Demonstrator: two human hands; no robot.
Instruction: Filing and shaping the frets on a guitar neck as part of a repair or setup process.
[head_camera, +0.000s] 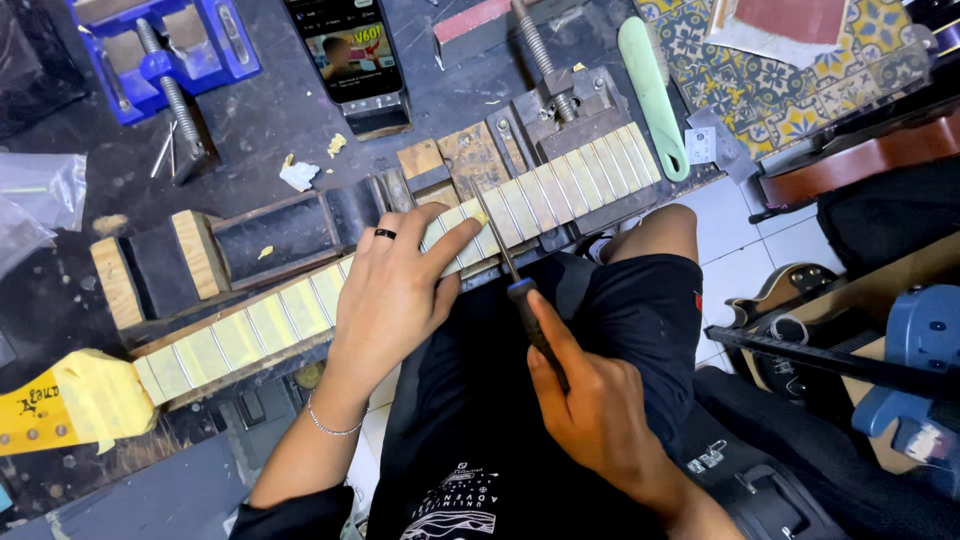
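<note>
A dark, dusty workbench (270, 110) is seen from above, littered with yellow tape scraps and wood chips. A guitar neck (400, 265) is laid diagonally across it, its frets masked with strips of pale yellow tape, its yellow-taped headstock (60, 405) at lower left. The far end of the neck is held in a grey metal clamp (575, 110); wooden blocks (160, 260) are set just behind the neck.

The left hand (395, 295), with a dark ring and a thin bracelet, is laid flat over the middle of the neck, fingers spread and pressed on the taped fretboard, index tip near the tool's point. The right hand (600, 410) is closed around the black handle of a thin-shafted tool (515, 280), possibly a screwdriver or file; its tip is set against the fretboard just beside the left fingertips.

A blue vise (165, 50) is at upper left, a phone (350, 55) with a lit screen is propped at the top centre, and a pale green handle (655, 95) lies right of the clamp. A patterned tile (790, 90) is at upper right, and guitar bodies (850, 160) rest at right on the white floor tiles.
</note>
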